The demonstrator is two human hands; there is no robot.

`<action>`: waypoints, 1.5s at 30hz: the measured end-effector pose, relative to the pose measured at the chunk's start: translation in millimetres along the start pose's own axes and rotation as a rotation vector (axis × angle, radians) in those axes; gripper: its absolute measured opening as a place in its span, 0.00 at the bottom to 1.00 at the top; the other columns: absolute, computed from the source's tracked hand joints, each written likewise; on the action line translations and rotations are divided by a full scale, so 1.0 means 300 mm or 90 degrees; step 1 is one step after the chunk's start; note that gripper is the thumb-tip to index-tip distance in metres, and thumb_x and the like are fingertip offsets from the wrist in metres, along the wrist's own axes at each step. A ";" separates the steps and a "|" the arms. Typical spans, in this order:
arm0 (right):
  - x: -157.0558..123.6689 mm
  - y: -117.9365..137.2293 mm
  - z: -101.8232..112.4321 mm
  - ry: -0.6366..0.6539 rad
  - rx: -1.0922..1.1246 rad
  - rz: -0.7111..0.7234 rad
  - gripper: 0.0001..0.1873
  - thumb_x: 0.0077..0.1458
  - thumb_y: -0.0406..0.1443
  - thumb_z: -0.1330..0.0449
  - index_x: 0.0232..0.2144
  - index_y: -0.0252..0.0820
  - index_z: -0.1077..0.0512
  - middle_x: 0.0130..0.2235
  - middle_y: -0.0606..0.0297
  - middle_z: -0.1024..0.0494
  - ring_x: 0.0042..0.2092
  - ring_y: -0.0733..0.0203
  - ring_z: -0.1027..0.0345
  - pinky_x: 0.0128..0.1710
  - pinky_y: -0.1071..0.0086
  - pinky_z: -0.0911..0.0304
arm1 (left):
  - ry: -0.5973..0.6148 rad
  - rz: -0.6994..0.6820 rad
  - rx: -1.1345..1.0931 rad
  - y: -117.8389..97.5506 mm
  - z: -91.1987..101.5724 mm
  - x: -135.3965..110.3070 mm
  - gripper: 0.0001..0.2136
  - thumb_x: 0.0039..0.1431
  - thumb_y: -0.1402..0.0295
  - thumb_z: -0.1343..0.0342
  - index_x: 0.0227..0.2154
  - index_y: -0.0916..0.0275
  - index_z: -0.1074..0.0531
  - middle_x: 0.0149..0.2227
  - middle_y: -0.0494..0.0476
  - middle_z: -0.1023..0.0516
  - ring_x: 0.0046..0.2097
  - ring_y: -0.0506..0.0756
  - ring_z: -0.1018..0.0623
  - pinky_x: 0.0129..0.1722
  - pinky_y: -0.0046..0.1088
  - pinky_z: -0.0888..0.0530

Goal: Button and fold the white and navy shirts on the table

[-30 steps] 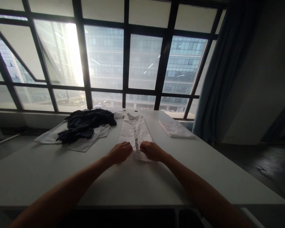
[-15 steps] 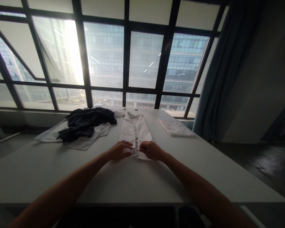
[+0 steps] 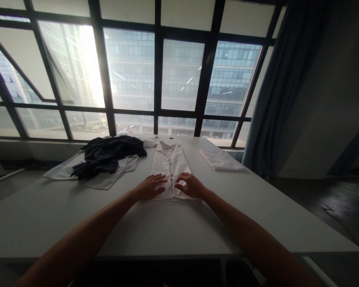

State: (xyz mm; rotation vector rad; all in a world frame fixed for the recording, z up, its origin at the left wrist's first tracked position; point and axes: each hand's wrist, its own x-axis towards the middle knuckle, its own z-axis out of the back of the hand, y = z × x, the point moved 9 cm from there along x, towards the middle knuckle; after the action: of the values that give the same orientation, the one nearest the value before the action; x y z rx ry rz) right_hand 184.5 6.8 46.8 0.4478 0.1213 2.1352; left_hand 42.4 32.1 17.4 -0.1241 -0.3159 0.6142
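A white collared shirt (image 3: 160, 165) lies folded into a long narrow shape, its collar toward the window and its two sides meeting along a middle line. On the left half of its near end rests my left hand (image 3: 151, 186), open, with the fingers spread over the cloth. My right hand (image 3: 191, 185) is over the right half, open, its fingers bent and the thumb apart from them. Between the two hands runs the shirt's middle opening. Neither hand has cloth gripped in it.
To the left, a dark garment (image 3: 107, 153) lies heaped over white cloth (image 3: 103, 181). A folded white garment (image 3: 223, 160) is on the right side of the white table (image 3: 167, 231). Beyond stand large windows (image 3: 131, 71) and a blue curtain (image 3: 275, 99).
The fingers of my right hand have loosened from a pinch and moved slightly away from me. My left fingers have spread and flattened on the shirt.
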 end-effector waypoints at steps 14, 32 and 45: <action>-0.057 -0.044 -0.081 0.244 0.034 0.014 0.49 0.53 0.64 0.47 0.69 0.49 0.49 0.71 0.58 0.54 0.70 0.45 0.61 0.67 0.49 0.62 | 0.184 -0.012 0.038 -0.057 -0.030 -0.040 0.31 0.65 0.44 0.56 0.67 0.49 0.47 0.71 0.61 0.55 0.70 0.68 0.53 0.64 0.56 0.52; 0.005 -0.203 -0.008 0.006 -0.079 -0.067 0.31 0.62 0.53 0.49 0.57 0.40 0.30 0.62 0.53 0.33 0.62 0.48 0.40 0.60 0.61 0.45 | -0.005 0.057 0.034 0.023 0.067 -0.002 0.26 0.67 0.49 0.58 0.59 0.59 0.32 0.60 0.62 0.29 0.60 0.61 0.30 0.59 0.38 0.37; 0.013 -0.193 -0.043 0.035 -0.069 -0.047 0.26 0.60 0.50 0.44 0.55 0.46 0.27 0.60 0.57 0.30 0.60 0.51 0.36 0.60 0.60 0.43 | 0.060 0.036 0.056 0.012 0.004 0.011 0.30 0.63 0.47 0.51 0.63 0.57 0.37 0.66 0.61 0.39 0.66 0.64 0.39 0.63 0.42 0.42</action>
State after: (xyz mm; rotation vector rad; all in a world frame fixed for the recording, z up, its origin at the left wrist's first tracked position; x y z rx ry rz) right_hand 223.0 44.1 21.2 0.3173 0.0519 2.0703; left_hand 42.5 36.9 18.7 -0.0767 -0.1942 0.6754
